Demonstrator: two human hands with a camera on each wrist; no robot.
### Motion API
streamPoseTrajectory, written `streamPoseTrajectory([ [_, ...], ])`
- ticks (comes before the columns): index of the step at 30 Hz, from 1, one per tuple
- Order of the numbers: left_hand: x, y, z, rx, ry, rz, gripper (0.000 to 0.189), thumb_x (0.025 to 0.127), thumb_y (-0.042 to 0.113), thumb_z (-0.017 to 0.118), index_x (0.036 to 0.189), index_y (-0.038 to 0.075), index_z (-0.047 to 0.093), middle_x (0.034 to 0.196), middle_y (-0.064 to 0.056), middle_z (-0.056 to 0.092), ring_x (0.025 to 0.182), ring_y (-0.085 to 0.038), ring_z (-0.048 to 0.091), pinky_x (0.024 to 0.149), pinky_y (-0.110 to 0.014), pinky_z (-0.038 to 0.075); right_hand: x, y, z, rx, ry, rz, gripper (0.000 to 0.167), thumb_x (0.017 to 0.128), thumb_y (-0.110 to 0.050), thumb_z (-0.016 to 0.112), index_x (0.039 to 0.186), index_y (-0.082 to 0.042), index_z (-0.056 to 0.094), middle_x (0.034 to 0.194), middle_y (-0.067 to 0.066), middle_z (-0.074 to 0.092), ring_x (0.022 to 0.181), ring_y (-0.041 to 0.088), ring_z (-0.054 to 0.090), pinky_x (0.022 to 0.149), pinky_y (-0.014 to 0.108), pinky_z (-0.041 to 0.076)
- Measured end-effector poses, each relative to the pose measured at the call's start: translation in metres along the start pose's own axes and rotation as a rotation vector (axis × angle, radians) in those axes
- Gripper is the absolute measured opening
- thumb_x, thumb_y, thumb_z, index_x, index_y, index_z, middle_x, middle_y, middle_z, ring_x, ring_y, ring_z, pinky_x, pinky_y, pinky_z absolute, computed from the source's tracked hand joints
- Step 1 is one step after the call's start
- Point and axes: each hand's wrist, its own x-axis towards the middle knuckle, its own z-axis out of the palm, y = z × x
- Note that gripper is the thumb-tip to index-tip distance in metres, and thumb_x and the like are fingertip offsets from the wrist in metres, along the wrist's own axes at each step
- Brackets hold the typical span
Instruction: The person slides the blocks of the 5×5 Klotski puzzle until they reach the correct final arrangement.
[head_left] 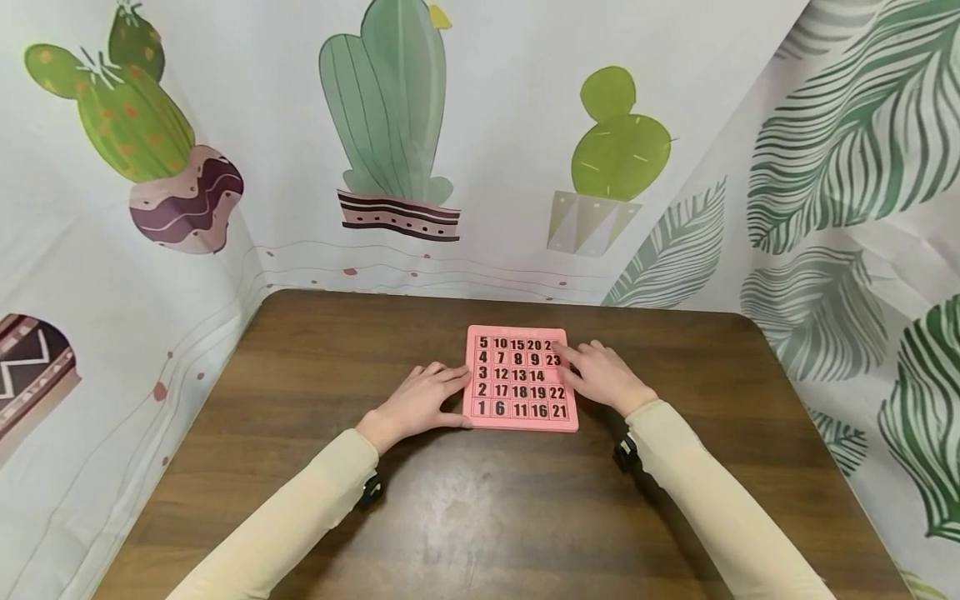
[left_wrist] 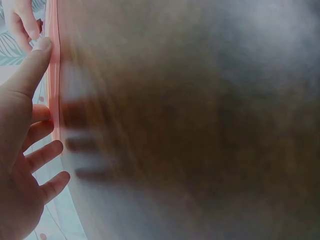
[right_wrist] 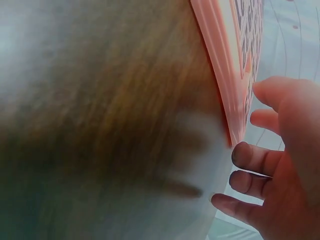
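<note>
A pink sliding number puzzle (head_left: 520, 383) lies flat on the table, its square tiles printed with black numbers. The gap among the tiles is at the right end of the middle row, beside the 14. My left hand (head_left: 420, 402) rests at the puzzle's left side, thumb at the near corner and fingers spread along the edge. In the left wrist view, the thumb tip meets the pink side wall (left_wrist: 54, 75). From the right, my right hand (head_left: 603, 375) reaches over the right column, fingertips around the upper tiles and partly covering the top corner one. Its fingers look loosely bent in the right wrist view.
The brown wooden table (head_left: 450, 508) stretches around the puzzle, with its far edge not far behind. A white cloth (head_left: 510, 150) printed with cacti and leaves hangs behind and on both sides. Each wrist carries a small black device (head_left: 626, 452).
</note>
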Motion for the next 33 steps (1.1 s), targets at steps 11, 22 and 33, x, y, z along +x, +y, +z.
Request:
streamPoseTrajectory([
  [11,0.000,-0.001,0.001,-0.012,-0.009,-0.014,0.089,0.089,0.067,0.069,0.157,0.014,0.049,0.163,-0.003,0.045,0.137,-0.027,0.046,0.110,-0.059,0.039,-0.003,-0.006,0.000,-0.013,-0.028,0.019,0.051,0.104,-0.031,0.061,0.150,-0.008,0.057,0.092,0.015,0.068,0.085,0.031,0.054,0.084,0.051,0.047],
  [22,-0.001,-0.001,0.001,-0.006,-0.011,-0.015,0.088,0.089,0.066,0.070,0.157,0.014,0.048,0.163,-0.004,0.045,0.136,-0.027,0.047,0.109,-0.057,0.039,-0.013,-0.017,0.001,-0.043,-0.013,-0.014,0.048,0.102,-0.030,0.064,0.144,-0.006,0.063,0.086,0.010,0.065,0.081,0.027,0.050,0.078,0.047,0.046],
  [33,0.000,0.000,0.002,-0.005,-0.009,-0.006,0.087,0.090,0.067,0.068,0.157,0.014,0.049,0.163,-0.003,0.045,0.136,-0.027,0.047,0.110,-0.060,0.039,0.021,-0.038,-0.002,-0.103,0.002,-0.016,0.045,0.105,-0.033,0.059,0.145,-0.012,0.064,0.112,0.019,0.070,0.109,0.039,0.059,0.093,0.056,0.046],
])
